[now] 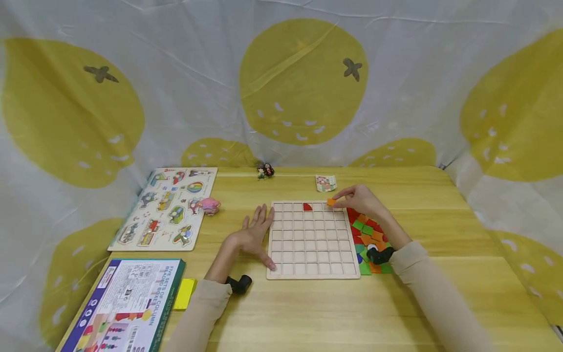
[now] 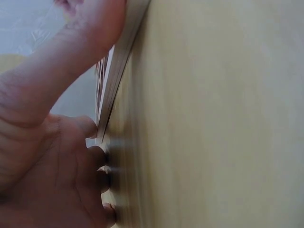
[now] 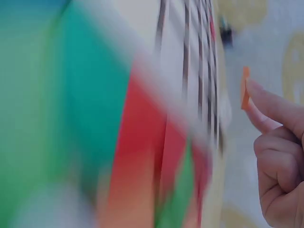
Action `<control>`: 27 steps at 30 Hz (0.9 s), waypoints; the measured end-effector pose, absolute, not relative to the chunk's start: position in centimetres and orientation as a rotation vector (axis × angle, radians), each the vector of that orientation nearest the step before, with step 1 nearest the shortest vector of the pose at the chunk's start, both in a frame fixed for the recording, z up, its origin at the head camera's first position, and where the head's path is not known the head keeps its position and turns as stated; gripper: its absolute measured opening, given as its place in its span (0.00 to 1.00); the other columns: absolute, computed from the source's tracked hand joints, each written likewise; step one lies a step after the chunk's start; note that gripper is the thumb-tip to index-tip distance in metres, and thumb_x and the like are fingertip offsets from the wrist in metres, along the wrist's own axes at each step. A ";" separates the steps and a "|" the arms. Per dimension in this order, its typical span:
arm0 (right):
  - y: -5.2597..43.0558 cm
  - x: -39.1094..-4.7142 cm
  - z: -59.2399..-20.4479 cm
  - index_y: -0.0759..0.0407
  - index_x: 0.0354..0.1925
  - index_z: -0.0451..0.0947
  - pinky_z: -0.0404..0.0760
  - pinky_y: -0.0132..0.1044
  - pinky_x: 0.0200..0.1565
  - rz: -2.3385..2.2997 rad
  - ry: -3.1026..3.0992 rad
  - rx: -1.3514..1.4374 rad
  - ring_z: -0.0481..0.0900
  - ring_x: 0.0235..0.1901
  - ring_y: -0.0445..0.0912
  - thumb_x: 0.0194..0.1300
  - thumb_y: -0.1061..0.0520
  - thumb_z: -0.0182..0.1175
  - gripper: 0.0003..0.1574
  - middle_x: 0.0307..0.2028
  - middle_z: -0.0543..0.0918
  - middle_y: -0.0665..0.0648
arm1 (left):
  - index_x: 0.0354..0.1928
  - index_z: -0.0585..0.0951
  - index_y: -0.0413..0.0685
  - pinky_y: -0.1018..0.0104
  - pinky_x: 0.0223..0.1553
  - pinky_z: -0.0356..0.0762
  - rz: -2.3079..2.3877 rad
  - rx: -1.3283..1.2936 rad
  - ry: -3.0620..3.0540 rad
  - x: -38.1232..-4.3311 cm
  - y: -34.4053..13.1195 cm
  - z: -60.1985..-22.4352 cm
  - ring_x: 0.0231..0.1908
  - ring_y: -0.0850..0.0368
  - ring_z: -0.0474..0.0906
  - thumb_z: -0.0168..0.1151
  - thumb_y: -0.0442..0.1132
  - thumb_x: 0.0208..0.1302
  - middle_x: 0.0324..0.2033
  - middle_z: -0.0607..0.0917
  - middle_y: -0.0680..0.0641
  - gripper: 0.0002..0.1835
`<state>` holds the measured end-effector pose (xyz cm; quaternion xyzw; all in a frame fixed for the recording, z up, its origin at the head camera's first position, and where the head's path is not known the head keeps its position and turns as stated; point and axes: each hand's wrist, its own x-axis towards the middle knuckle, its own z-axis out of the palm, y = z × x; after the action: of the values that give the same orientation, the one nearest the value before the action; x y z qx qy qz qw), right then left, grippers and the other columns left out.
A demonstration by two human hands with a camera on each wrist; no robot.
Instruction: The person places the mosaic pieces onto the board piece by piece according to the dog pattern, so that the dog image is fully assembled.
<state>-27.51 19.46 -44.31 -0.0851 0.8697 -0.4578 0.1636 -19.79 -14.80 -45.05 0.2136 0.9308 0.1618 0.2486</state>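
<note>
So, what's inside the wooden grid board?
The wooden grid board holds one red quarter-circle piece in its top row. The right hand, pinching an orange tile, partly covers the top-right corner, hiding anything beneath.

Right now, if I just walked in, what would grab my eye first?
Probably the big yellow shapes printed on the pale cloth behind the table. In front, the right hand pinches an orange piece near the far edge of a gridded board. One red piece sits in its far row.
</note>
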 end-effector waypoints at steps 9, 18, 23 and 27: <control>10.9 -28.5 -45.3 0.54 0.36 0.89 0.54 0.32 0.18 -1.339 2.486 -0.324 0.49 0.11 0.40 0.50 0.55 0.75 0.12 0.28 0.85 0.56 | 0.75 0.29 0.46 0.37 0.72 0.25 0.450 0.572 2.546 -19.7 -14.6 -44.9 0.74 0.41 0.18 0.80 0.63 0.29 0.74 0.24 0.37 0.82; 10.2 -28.7 -45.9 0.56 0.37 0.89 0.54 0.31 0.19 -1.325 2.501 -0.365 0.50 0.11 0.39 0.49 0.57 0.75 0.13 0.39 0.88 0.63 | 0.75 0.29 0.47 0.38 0.73 0.25 0.447 0.560 2.540 -19.7 -14.7 -45.0 0.74 0.42 0.18 0.80 0.63 0.30 0.74 0.23 0.38 0.82; 9.8 -28.7 -45.8 0.56 0.38 0.89 0.54 0.30 0.18 -1.319 2.499 -0.365 0.52 0.10 0.39 0.49 0.58 0.75 0.14 0.30 0.85 0.66 | 0.75 0.28 0.49 0.39 0.73 0.24 0.443 0.552 2.538 -19.6 -14.8 -45.0 0.74 0.42 0.18 0.80 0.64 0.29 0.74 0.23 0.39 0.82; 9.5 -28.9 -45.8 0.55 0.37 0.89 0.55 0.31 0.19 -1.297 2.513 -0.345 0.52 0.11 0.40 0.47 0.57 0.76 0.14 0.22 0.81 0.59 | 0.75 0.28 0.49 0.39 0.73 0.24 0.450 0.552 2.536 -19.6 -14.8 -45.0 0.74 0.42 0.18 0.79 0.64 0.28 0.74 0.23 0.39 0.83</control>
<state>-28.85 9.48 -45.78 -0.1197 0.8727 -0.4504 0.1457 -19.62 -14.81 -45.00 0.2028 0.9319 0.1652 0.2513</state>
